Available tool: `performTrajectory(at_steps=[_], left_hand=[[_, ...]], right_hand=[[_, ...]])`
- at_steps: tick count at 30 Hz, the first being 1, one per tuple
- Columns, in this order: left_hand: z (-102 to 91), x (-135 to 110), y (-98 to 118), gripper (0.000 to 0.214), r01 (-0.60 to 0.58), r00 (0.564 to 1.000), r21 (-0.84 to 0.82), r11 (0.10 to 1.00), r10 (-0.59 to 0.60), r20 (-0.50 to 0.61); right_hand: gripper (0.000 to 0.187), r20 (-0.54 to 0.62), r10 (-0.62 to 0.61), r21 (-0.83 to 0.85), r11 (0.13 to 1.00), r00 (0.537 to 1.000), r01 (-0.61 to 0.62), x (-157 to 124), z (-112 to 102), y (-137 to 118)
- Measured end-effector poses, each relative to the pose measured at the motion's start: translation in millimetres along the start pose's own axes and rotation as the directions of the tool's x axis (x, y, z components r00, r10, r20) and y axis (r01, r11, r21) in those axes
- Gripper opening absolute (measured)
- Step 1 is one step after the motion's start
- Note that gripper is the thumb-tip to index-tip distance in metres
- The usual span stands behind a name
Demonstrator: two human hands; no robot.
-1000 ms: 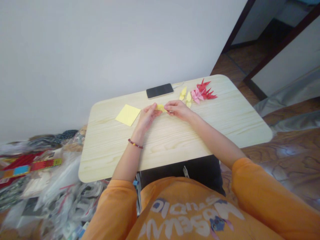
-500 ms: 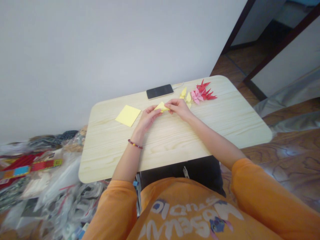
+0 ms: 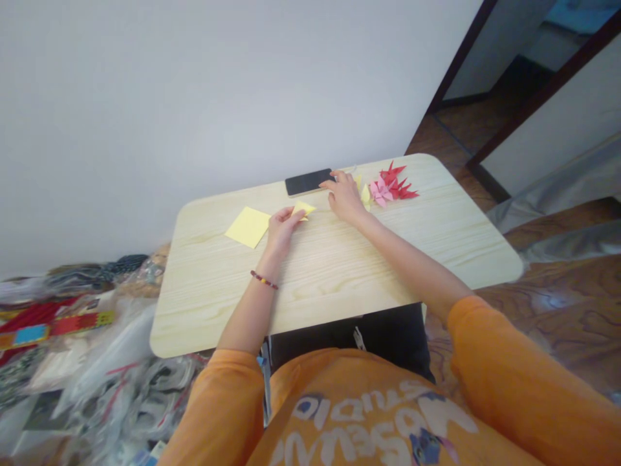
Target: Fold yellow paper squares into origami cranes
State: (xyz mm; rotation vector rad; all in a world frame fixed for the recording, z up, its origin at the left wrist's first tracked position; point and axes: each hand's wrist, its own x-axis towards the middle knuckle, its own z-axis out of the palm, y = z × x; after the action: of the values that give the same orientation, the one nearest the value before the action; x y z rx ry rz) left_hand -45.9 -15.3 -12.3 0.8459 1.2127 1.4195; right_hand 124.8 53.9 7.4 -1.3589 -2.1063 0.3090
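Pinched in my left hand [image 3: 283,229] is a small piece of folded yellow paper [image 3: 301,208], its pointed end facing right. My right hand [image 3: 345,197] is apart from it, fingers spread, at the right end of the black phone [image 3: 308,182]; whether a fingertip touches the phone I cannot tell. Left of my left hand lies a flat yellow paper square [image 3: 248,227]. Just right of my right hand are yellow folded paper pieces [image 3: 365,195], partly hidden by it. Beside them sit a pink paper flower [image 3: 381,191] and red paper flowers [image 3: 398,183].
The light wood-grain table [image 3: 334,272] has rounded corners and stands by a white wall [image 3: 218,97]. Plastic bags [image 3: 107,362] and other goods are piled on the floor at left. A doorway and a grey curtain [image 3: 557,194] are at right.
My right hand has let go of the folded yellow paper and moved up and slightly right, toward the phone's end. My left hand keeps the paper, shifted slightly left.
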Motion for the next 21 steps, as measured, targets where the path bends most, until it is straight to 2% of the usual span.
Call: performTrajectory(at_steps=[5,15,21], left_hand=[[0.4,0,1,0.030,0.016,1.000,-0.015,1.000,-0.016,0.004],[0.6,2,0,0.031,0.030,1.000,-0.026,0.999,-0.030,0.004],[0.6,2,-1,0.032,0.024,1.000,-0.038,0.999,-0.024,0.006]], right_hand=[[0.039,0.012,-0.003,-0.088,0.996,1.000,0.004,13,4,3],[0.036,0.041,-0.024,-0.186,0.982,0.999,0.031,18,22,11],[0.038,-0.018,0.008,-0.188,0.982,1.000,-0.011,21,10,1]])
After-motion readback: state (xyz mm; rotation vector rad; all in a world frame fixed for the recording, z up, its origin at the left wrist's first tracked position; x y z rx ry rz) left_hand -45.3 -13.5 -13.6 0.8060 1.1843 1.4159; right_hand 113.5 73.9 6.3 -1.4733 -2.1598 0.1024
